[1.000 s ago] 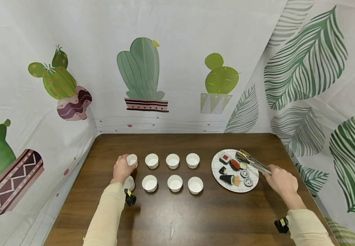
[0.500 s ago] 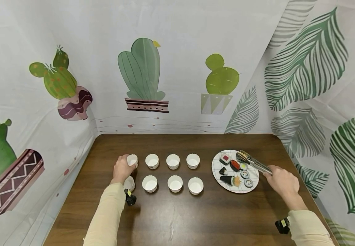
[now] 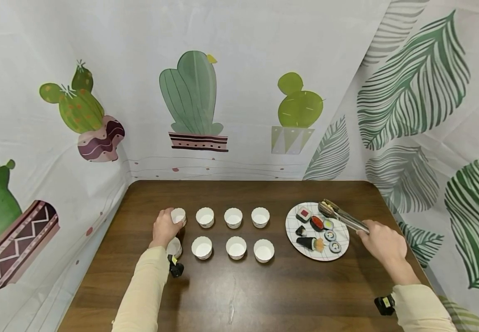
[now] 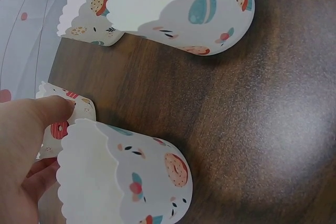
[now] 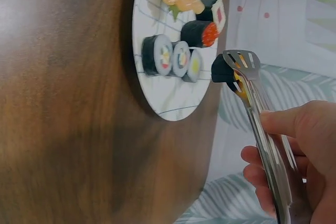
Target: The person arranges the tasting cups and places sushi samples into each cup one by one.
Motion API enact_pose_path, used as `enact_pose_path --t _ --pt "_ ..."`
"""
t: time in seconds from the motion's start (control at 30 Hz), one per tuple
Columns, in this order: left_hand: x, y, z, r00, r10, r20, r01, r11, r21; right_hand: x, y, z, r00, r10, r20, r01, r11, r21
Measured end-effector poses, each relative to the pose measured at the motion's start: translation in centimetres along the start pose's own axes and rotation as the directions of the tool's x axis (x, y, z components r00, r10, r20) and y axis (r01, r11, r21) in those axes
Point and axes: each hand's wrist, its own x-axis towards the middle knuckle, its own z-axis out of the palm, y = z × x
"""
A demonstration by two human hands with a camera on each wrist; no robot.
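Note:
In the head view my left hand (image 3: 165,228) pinches the back-left white paper baking cup (image 3: 178,216), thumb and fingers at its side. That cup (image 4: 81,109) shows printed sweets in the left wrist view, partly hidden by a nearer cup (image 4: 126,177). My right hand (image 3: 382,244) grips metal tongs (image 3: 349,221) over the right rim of a round white plate (image 3: 290,230). Between the tong tips in the right wrist view is a dark sushi piece (image 5: 221,70) with some yellow, apart from the others. On the plate lie several toy sushi pieces, including a red-topped roll (image 5: 199,33).
Two rows of white paper cups stand on the brown wooden table (image 3: 231,295), such as a back-row cup (image 3: 260,217) and a front-row cup (image 3: 263,250) left of the plate. A printed cloth (image 3: 239,92) hangs behind the table.
My right hand and the tongs have shifted slightly right and up, and the dark sushi piece has come up with the tips. My left hand stays on the cup.

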Motion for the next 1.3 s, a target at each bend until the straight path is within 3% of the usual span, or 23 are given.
enact_pose_path --t 0.23,0.57,0.97,1.3 --pt "0.0 -0.1 -0.1 1.000 -0.001 -0.007 0.001 1.000 0.002 0.4 -1.0 -0.8 0.998 -0.038 -0.052 0.039 0.999 0.011" --pt "0.1 -0.4 0.0 1.000 0.008 -0.010 -0.008 1.000 0.008 1.3 -2.9 -1.3 0.997 -0.064 -0.037 0.064 0.998 0.004" --pt "-0.1 -0.3 0.1 0.999 0.033 -0.041 -0.034 0.999 -0.016 2.4 -6.3 -1.5 0.991 -0.124 -0.047 0.125 0.992 0.014" --pt "0.0 -0.3 0.1 1.000 0.012 -0.016 -0.012 1.000 -0.001 3.2 -9.4 -0.8 0.985 -0.164 -0.053 0.166 0.985 0.040"
